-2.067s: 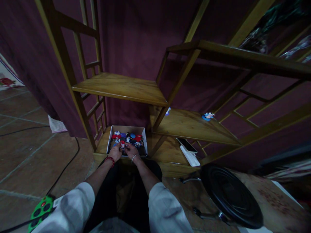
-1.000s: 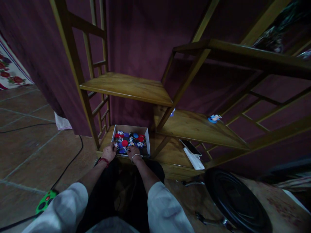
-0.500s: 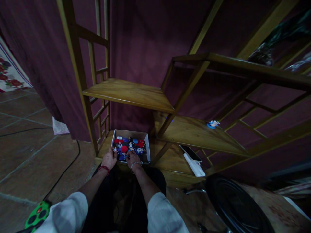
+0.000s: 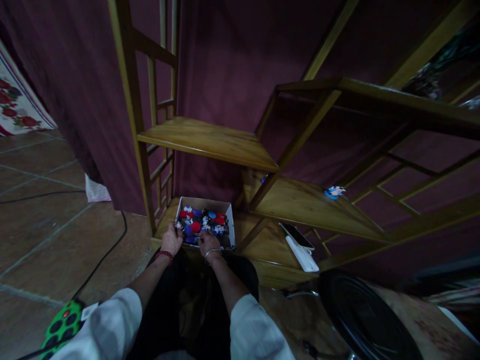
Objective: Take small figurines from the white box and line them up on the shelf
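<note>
At the box rim (image 4: 231, 230), left hand (image 4: 172, 239), right hand (image 4: 208, 243), gap between.

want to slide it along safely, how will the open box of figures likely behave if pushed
The box looks like thin cardboard, so its walls may flex. The figures, lying jumbled inside, would probably shift. Its low, wide shape suggests it is unlikely to tip.
</note>
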The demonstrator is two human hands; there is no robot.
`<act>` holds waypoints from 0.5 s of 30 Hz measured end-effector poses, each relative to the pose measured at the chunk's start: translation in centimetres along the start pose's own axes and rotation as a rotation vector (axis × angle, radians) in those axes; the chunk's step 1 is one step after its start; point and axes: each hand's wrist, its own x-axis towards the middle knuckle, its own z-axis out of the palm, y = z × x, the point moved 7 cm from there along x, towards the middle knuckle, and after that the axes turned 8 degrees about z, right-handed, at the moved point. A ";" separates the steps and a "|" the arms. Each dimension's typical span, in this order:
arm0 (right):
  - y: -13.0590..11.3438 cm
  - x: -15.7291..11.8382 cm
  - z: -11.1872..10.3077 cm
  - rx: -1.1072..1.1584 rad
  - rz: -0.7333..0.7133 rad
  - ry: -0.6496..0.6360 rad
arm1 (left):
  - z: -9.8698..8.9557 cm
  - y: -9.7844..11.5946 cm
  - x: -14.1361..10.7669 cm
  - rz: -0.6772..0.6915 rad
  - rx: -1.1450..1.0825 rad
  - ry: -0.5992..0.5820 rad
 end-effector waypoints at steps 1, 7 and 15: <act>0.0 -0.1 0.0 0.000 0.001 0.011 | 0.1 0.0 0.0 0.002 -0.025 -0.001; 0.0 -0.3 -0.4 -0.005 0.039 0.039 | 0.7 -0.5 0.2 0.016 -0.098 -0.027; 0.1 -0.4 -0.5 0.071 0.008 0.019 | 1.1 -0.7 0.4 0.050 -0.077 -0.044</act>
